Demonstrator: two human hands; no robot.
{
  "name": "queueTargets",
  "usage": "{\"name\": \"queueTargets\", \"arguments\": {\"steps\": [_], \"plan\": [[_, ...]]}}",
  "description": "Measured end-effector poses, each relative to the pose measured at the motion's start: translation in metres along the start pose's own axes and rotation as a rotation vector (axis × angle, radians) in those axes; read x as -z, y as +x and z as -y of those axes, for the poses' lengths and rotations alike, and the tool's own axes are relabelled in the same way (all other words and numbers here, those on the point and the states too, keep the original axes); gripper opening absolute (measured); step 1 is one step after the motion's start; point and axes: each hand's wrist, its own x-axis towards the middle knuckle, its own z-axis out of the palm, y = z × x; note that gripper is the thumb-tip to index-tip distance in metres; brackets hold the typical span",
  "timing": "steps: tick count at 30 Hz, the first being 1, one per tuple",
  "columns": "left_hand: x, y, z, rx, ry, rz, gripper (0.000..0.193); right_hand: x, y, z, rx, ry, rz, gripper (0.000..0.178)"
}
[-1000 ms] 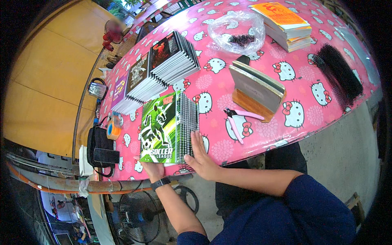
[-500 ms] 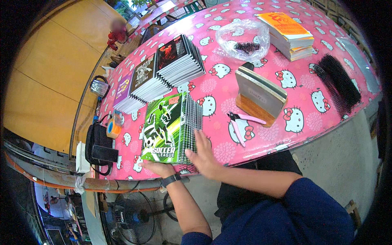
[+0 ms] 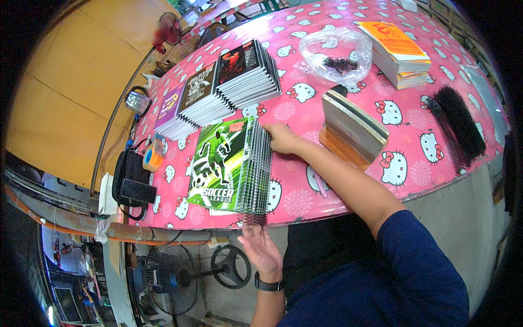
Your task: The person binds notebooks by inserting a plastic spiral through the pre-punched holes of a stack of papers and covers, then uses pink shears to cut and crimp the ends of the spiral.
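A stack of green spiral notebooks [image 3: 220, 163] with a soccer player on the cover lies near the table's front edge, black coils facing right. My right hand [image 3: 282, 139] is at the stack's far right corner, fingers curled against it and partly hidden. Palm up, my left hand [image 3: 261, 250] is at the near edge, its fingers stretched out and their tips by the lowest coils; a dark watch is on that wrist. Under my right forearm, pink-handled nippers [image 3: 317, 182] show only in part. Beyond the stack stand black, brown and purple spiral notebooks [image 3: 199, 90].
On the right are a metal block on a wooden base [image 3: 354, 128], black plastic coils [image 3: 460, 122], a clear bag [image 3: 335, 52] and an orange-covered paper stack [image 3: 397, 52]. At left lie orange tape [image 3: 152, 159] and a black pouch [image 3: 133, 182]. A fan [image 3: 171, 278] stands below.
My right hand has moved from the stack's near right side to its far corner, its forearm now crossing the nippers. My left hand has slid right and toward me from beneath the near edge.
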Motion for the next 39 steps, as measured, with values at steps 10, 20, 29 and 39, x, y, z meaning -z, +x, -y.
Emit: {"name": "queueTargets", "arguments": {"steps": [10,20,29,39], "plan": [[-0.025,0.007,-0.007,-0.002,0.178,-0.014,0.063,0.001,0.004,-0.002,0.035,0.091,-0.034,0.033],[-0.021,-0.001,-0.004,0.035,0.234,-0.273,0.053,0.001,-0.005,-0.003,0.185,0.059,-0.079,0.027],[-0.004,0.017,-0.022,0.161,0.13,-0.288,0.051,0.0,-0.013,0.01,0.173,-0.057,-0.128,0.031],[0.014,0.017,-0.021,0.186,-0.02,-0.198,0.046,-0.001,-0.016,0.018,0.118,-0.035,-0.095,0.039]]}}
